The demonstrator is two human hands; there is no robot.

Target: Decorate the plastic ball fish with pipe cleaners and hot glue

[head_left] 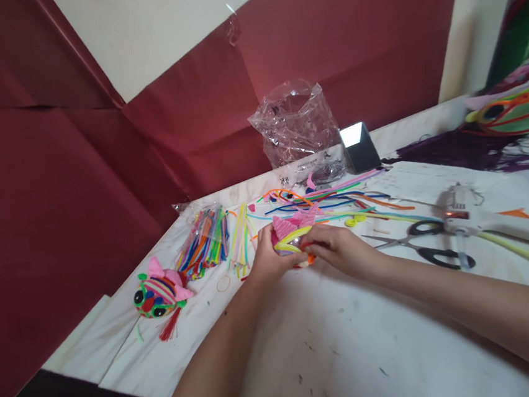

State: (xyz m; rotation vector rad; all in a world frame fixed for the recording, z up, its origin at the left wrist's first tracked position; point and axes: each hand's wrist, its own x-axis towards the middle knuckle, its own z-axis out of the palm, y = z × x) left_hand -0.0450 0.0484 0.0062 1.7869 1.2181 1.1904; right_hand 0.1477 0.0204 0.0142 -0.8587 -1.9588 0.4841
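Note:
My left hand is closed around the left side of a small craft figure with pink ears and yellow pipe cleaner strips on a clear, shiny body. From the right, my right hand pinches at its front, where a bit of orange shows; the fingertips partly hide what they touch. Left of my hands lies a finished-looking pipe cleaner figure with pink fins, black eyes and a red tassel. A bundle of coloured pipe cleaners sits in clear plastic, with loose pipe cleaners scattered behind my hands.
Black-handled scissors lie to the right, beside a white glue gun. A dark phone-like slab leans near a clear plastic bag at the back. Dark red sheeting covers the wall. Another colourful craft figure is at far right.

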